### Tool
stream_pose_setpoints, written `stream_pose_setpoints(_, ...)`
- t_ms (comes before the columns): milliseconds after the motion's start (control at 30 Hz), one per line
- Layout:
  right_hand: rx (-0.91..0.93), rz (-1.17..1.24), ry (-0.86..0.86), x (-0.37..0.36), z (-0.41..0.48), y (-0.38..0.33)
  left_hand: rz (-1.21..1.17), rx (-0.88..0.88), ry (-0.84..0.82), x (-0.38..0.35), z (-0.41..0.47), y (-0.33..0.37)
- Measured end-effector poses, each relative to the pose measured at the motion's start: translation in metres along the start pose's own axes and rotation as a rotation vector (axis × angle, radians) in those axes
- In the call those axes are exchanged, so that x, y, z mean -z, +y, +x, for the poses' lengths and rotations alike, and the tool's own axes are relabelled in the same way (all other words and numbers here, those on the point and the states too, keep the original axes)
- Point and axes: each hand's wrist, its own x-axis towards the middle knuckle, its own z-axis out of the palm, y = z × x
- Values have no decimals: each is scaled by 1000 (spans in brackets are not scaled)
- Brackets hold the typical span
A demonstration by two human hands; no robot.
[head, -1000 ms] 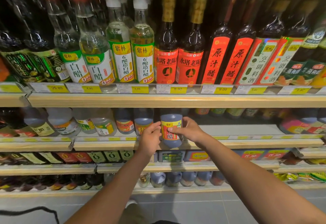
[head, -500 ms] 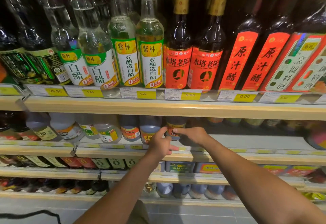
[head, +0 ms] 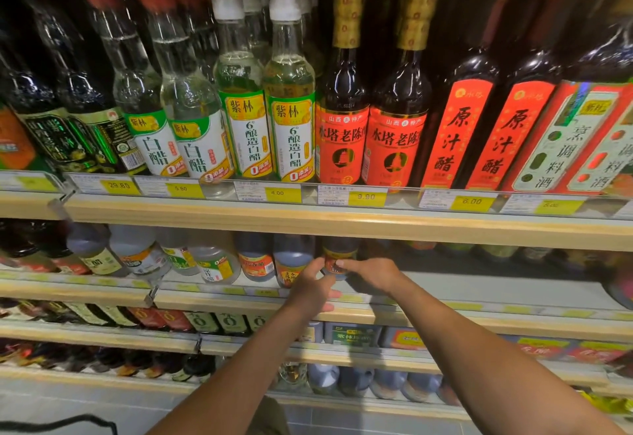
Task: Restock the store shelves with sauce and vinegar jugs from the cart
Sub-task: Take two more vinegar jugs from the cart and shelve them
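Both hands (head: 346, 278) are clasping the dark jug (head: 337, 258) at 12 o'clock; likely heavy, slippery; grip mid-body.

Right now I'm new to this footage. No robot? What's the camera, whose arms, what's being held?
No robot here: these are a person's two bare arms, filmed by one wide-angle camera worn on their head, looking forward and down at store shelves. The left hand and right hand reach under the top shelf and together grip a dark jug with an orange label, standing on the second shelf beside a row of similar jugs. To the right of it the shelf is mostly bare. Above stand tall bottles of clear vinegar and dark vinegar, with yellow price tags below them. The cart is out of view.
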Motion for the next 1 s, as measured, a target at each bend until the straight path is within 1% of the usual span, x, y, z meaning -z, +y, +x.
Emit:
stream_pose_setpoints(100, -48, -104, -3, 13, -13, -2, 31, 45, 60, -1, -6, 2)
stream_pose_setpoints(133, -43, -78, 25, 17, -18, -1, 40, 58, 76, -1, -9, 2)
stream_pose_setpoints(200, 20, 51, 61, 22, -32, 1, 61, 73, 104, -2, -14, 3)
stream_pose_setpoints(267, 108, 160, 38, 27, -47, 2, 86, 66, 125, -1, -20, 1)
stream_pose_setpoints(333, 158, 238, 8, 28, -58, 5, 76, 36, 149, -1, -29, -2)
stream_pose_setpoints(400, 177, 297, 9, 27, -69, 8, 47, 8, 178, 0, -41, -5)
stream_pose_setpoints(467, 148, 298, -14, 22, -83, 8, 52, 2, 193, 2, -58, -6)
stream_pose_setpoints(567, 169, 361, -118, 8, -103, 6, 39, 38, 193, 7, -78, -10)
stream_pose_setpoints(667, 197, 391, -169, -13, -116, 0, 30, 88, 213, 16, -91, -18)
stream_pose_setpoints(733, 213, 368, -194, -28, -123, -6, 24, 128, 225, 26, -101, -25)
stream_pose_setpoints(867, 214, 326, -276, -64, -132, -18, 6, 138, 277, 55, -122, -39)
stream_pose_setpoints(1000, 252, 236, -366, -111, -145, -32, -84, 180, 319, 99, -151, -57)
